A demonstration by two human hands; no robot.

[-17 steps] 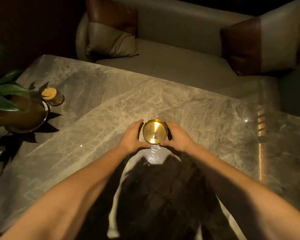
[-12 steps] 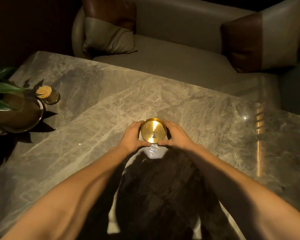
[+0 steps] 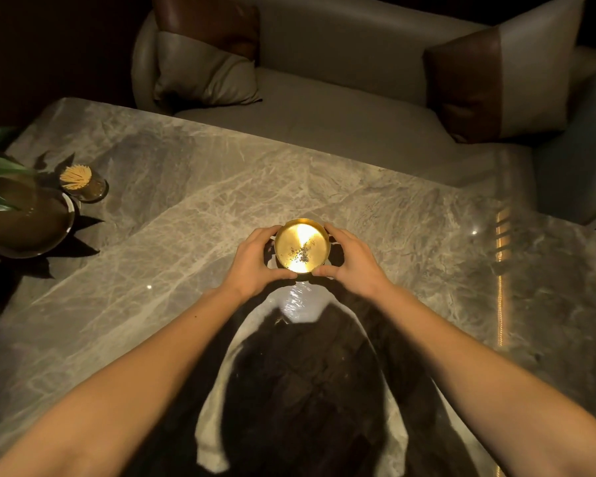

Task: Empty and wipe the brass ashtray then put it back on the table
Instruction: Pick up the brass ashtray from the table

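Two hands (image 3: 301, 259) cupping brass ashtray (image 3: 302, 245), desk (image 3: 186, 208) beneath.
Keeping level while lifting, sparing loose ash (image 3: 301, 254) from spilling.

- I see the brass ashtray (image 3: 302, 245), a small round shallow dish with a low upright wall and a polished golden inside.
- A bright streak of light glares across its flat bottom, from the middle toward the far rim.
- A small scatter of dark ash specks lies on the bottom, right of centre, so it is not emptied yet.
- It sits about level, mouth up, over the middle of the grey marble surface (image 3: 375, 208); whether it touches I cannot tell.
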